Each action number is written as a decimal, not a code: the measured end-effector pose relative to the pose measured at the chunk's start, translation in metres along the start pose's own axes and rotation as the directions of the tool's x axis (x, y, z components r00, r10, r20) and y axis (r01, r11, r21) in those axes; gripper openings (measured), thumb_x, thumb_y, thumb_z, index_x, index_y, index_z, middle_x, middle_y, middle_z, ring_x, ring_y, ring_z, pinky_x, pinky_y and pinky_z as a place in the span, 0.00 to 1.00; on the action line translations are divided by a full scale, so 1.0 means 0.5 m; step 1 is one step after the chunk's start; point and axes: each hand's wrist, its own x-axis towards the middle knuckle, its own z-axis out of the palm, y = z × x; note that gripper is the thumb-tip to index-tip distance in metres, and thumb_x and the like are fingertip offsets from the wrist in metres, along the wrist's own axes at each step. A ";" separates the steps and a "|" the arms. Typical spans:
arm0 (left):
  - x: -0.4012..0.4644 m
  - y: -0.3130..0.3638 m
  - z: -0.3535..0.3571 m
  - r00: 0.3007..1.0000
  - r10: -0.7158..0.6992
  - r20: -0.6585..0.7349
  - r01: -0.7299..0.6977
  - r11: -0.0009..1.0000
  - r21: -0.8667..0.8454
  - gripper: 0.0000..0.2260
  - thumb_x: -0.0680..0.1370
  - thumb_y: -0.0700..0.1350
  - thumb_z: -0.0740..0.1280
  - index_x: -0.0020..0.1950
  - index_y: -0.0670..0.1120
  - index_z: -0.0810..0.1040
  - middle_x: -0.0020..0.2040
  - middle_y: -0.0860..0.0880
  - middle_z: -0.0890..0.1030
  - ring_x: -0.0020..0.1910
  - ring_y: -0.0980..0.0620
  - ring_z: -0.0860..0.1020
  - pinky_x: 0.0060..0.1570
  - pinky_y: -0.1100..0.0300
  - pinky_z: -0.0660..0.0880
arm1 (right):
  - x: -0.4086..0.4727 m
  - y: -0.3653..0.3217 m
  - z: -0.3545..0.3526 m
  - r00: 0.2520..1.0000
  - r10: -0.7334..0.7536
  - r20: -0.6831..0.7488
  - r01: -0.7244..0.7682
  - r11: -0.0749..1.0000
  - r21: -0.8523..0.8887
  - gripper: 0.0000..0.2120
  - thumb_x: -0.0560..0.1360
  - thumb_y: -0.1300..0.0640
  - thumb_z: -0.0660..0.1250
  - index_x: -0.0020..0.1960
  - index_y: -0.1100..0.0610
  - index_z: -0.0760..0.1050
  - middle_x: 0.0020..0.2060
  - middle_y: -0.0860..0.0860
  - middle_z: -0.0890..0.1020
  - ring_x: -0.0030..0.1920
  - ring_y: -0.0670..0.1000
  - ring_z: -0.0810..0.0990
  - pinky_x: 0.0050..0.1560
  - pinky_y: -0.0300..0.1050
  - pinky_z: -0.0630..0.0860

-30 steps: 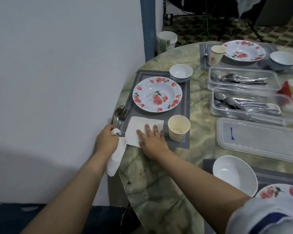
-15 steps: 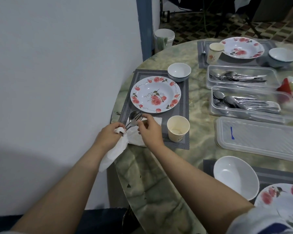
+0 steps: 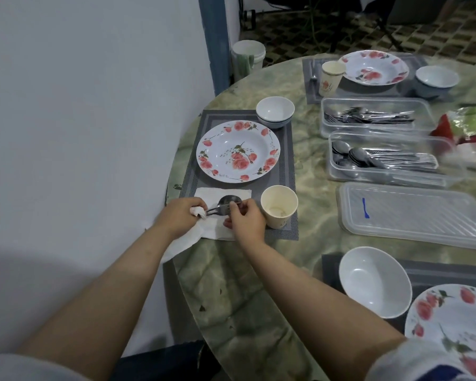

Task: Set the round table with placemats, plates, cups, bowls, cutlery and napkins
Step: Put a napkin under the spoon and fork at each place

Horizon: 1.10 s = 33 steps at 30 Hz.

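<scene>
A grey placemat at the table's left edge carries a rose-patterned plate, a white bowl behind it and a paper cup at its near right corner. A white napkin lies flat on the mat's near side. My left hand grips the handles of a spoon and fork together with a second, crumpled napkin that hangs over the table edge. My right hand pinches the fork's head just above the flat napkin.
Two clear trays hold forks and spoons; a tray lid lies beside them. A far setting has a plate, cup and bowl. Near right: a white bowl and plate. Wall on the left.
My right hand left the flat napkin and took the fork's head. My left hand swung the spoon and fork from the mat's left edge over the napkin.
</scene>
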 end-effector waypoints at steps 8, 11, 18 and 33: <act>0.020 -0.037 0.013 0.944 0.072 -0.323 -0.007 0.980 0.197 0.19 0.68 0.33 0.67 0.55 0.49 0.83 0.54 0.47 0.79 0.53 0.42 0.76 0.51 0.49 0.75 | 0.009 -0.010 0.025 0.974 0.157 -0.161 -0.133 0.980 0.147 0.03 0.80 0.63 0.58 0.48 0.60 0.68 0.37 0.56 0.76 0.29 0.55 0.79 0.41 0.56 0.83; 0.017 -0.032 0.014 0.934 -0.002 -0.358 0.036 0.995 0.089 0.19 0.69 0.34 0.65 0.56 0.51 0.83 0.54 0.47 0.78 0.52 0.44 0.77 0.52 0.47 0.76 | 0.020 -0.002 0.037 0.961 0.142 -0.237 -0.119 0.987 0.108 0.02 0.78 0.58 0.57 0.47 0.55 0.67 0.39 0.58 0.77 0.36 0.62 0.82 0.43 0.60 0.82; 0.021 -0.036 0.023 0.974 -0.066 -0.218 0.114 0.970 0.215 0.18 0.73 0.39 0.67 0.61 0.54 0.80 0.59 0.48 0.78 0.56 0.44 0.76 0.50 0.50 0.76 | 0.023 -0.018 0.029 0.953 0.233 -0.196 -0.189 0.957 0.218 0.04 0.80 0.64 0.54 0.51 0.60 0.68 0.42 0.58 0.77 0.29 0.56 0.79 0.32 0.49 0.81; 0.018 -0.030 -0.010 0.875 -0.151 -0.460 0.070 0.980 -0.189 0.18 0.70 0.36 0.59 0.53 0.52 0.78 0.51 0.50 0.82 0.50 0.46 0.78 0.51 0.52 0.76 | -0.007 0.003 0.021 0.987 0.003 -0.161 -0.033 0.983 -0.183 0.12 0.82 0.57 0.54 0.40 0.48 0.64 0.40 0.59 0.80 0.38 0.63 0.82 0.41 0.59 0.81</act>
